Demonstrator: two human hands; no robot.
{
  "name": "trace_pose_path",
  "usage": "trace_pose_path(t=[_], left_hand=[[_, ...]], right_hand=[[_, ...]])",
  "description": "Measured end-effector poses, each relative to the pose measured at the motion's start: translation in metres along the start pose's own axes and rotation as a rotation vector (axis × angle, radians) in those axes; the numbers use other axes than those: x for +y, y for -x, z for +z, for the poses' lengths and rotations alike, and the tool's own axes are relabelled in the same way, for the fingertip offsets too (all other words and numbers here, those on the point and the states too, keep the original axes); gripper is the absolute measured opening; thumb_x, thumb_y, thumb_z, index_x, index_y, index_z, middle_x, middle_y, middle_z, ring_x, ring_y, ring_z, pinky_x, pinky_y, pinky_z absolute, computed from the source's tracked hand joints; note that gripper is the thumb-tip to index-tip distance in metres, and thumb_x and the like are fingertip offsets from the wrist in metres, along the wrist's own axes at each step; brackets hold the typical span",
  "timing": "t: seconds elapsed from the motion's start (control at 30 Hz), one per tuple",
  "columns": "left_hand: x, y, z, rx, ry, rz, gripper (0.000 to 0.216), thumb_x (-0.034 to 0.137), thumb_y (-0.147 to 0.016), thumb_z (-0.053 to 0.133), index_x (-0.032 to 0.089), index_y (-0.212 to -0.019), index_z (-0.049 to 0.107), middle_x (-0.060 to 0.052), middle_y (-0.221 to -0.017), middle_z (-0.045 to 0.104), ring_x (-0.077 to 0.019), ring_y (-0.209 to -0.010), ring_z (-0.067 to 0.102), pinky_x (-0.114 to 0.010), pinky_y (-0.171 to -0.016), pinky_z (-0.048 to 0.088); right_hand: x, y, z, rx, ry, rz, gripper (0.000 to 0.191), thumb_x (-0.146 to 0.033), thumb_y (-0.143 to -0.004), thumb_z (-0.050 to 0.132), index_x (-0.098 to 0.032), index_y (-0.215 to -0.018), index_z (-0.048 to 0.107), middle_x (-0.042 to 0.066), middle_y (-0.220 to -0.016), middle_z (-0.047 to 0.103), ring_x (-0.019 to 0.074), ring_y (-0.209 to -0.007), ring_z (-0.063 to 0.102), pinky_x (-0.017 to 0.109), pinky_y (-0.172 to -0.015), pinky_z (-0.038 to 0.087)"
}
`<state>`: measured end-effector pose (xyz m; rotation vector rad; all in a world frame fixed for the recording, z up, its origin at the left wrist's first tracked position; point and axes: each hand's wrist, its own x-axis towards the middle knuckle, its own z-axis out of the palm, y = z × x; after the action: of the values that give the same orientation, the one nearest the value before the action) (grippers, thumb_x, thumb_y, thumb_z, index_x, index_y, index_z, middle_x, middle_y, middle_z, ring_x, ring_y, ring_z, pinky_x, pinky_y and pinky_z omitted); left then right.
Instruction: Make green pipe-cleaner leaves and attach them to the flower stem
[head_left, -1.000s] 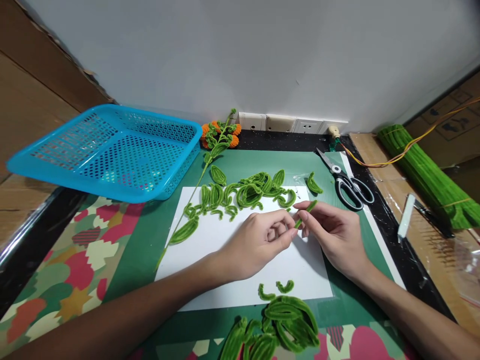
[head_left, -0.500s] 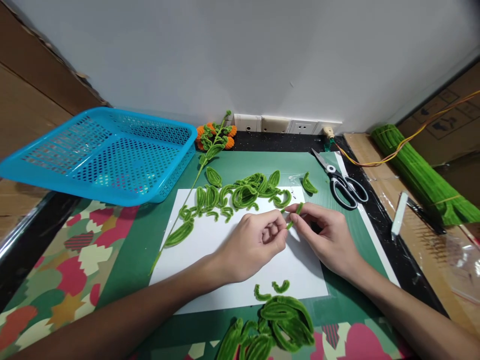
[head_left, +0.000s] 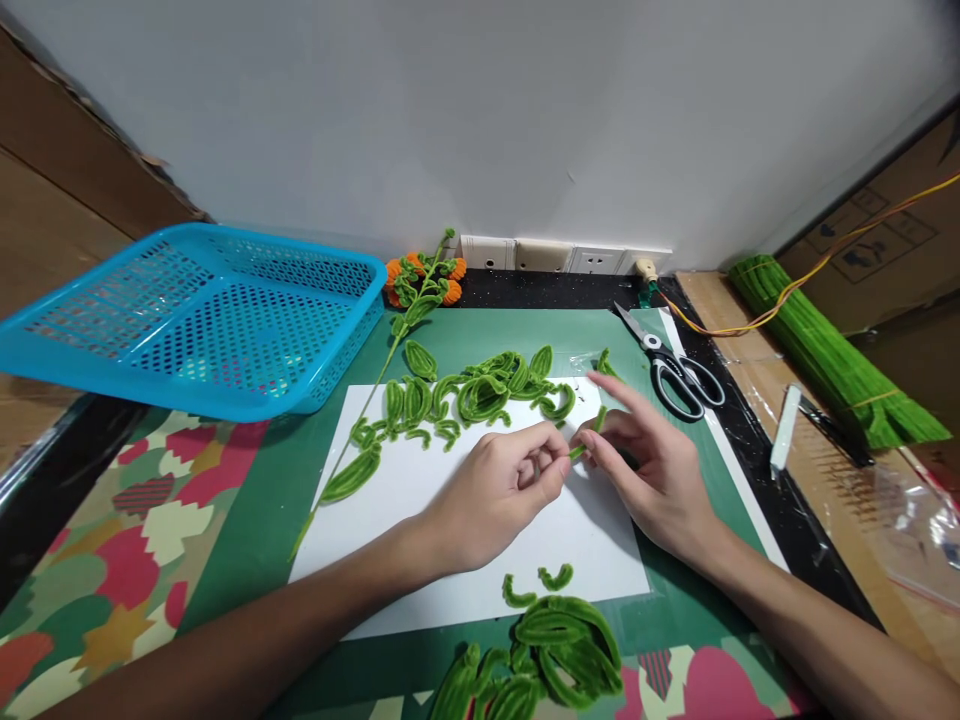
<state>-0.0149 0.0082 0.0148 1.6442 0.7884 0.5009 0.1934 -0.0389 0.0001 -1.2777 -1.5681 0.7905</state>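
Note:
Between my two hands is a short piece of green pipe cleaner. My left hand pinches its near end with fingers curled. My right hand holds the piece between thumb and fingers, its index finger lifted and stretched out. Both hands hover over a white sheet of paper. Past them, a row of green pipe-cleaner leaves and small curls lies along the sheet's far edge. Nearer to me sits a pile of green looped leaves, with two small curls beside it.
A blue perforated basket stands at the left. Near the wall lies a stem with orange flowers. Scissors, a white-handled tool, a bundle of green pipe cleaners and a yellow-red cable are on the right.
My right index finger has lifted off the green pipe-cleaner piece and stretched forward. The left hand keeps its pinch. The whole view has shifted slightly.

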Motion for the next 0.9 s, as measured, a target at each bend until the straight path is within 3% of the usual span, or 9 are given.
trace_pose_path(t=[0.1, 0.3, 0.4, 0.53, 0.9], left_hand=[[0.001, -0.001, -0.001, 0.011, 0.089, -0.022, 0.021, 0.036, -0.107, 0.056, 0.018, -0.097, 0.062, 0.005, -0.073, 0.055, -0.0108, -0.065, 0.051, -0.024, -0.061, 0.040], [0.002, -0.001, -0.003, 0.034, 0.161, -0.020, 0.025, 0.039, -0.108, 0.057, 0.019, -0.094, 0.058, 0.005, -0.070, 0.055, -0.0096, -0.061, 0.051, -0.022, -0.058, 0.040], [0.002, -0.001, -0.004, 0.041, 0.184, -0.044, 0.026, 0.040, -0.109, 0.056, 0.019, -0.093, 0.057, 0.006, -0.069, 0.055, -0.0080, -0.057, 0.047, -0.022, -0.055, 0.038], [0.003, 0.000, -0.004, -0.010, 0.197, -0.061, 0.027, 0.043, -0.110, 0.054, 0.019, -0.096, 0.057, 0.006, -0.070, 0.057, -0.0076, -0.057, 0.047, -0.021, -0.054, 0.037], [0.001, 0.001, -0.004, -0.005, 0.164, -0.032, 0.029, 0.042, -0.110, 0.055, 0.019, -0.093, 0.058, 0.005, -0.071, 0.057, -0.0075, -0.059, 0.048, -0.021, -0.057, 0.038]], right_hand=[[0.002, 0.004, 0.000, 0.098, -0.016, -0.126, 0.061, -0.014, -0.102, 0.065, -0.029, -0.157, 0.042, -0.001, -0.086, 0.068, 0.0183, -0.074, 0.069, 0.035, -0.072, 0.060], [0.004, -0.001, -0.005, 0.092, 0.215, -0.382, 0.057, -0.008, -0.099, 0.068, -0.027, -0.150, 0.051, 0.002, -0.094, 0.068, 0.0138, -0.065, 0.062, 0.030, -0.060, 0.055], [0.006, -0.005, -0.008, 0.055, 0.306, -0.449, 0.041, -0.009, -0.100, 0.069, -0.021, -0.139, 0.063, 0.005, -0.094, 0.071, 0.0141, -0.066, 0.062, 0.030, -0.059, 0.053], [0.009, -0.007, -0.010, 0.020, 0.380, -0.515, 0.021, -0.007, -0.100, 0.068, -0.017, -0.118, 0.072, 0.008, -0.094, 0.076, 0.0170, -0.076, 0.071, 0.029, -0.064, 0.056], [0.006, -0.005, -0.008, -0.057, 0.385, -0.514, 0.007, -0.010, -0.100, 0.066, -0.016, -0.104, 0.067, 0.006, -0.086, 0.069, 0.0159, -0.072, 0.065, 0.028, -0.064, 0.051]])
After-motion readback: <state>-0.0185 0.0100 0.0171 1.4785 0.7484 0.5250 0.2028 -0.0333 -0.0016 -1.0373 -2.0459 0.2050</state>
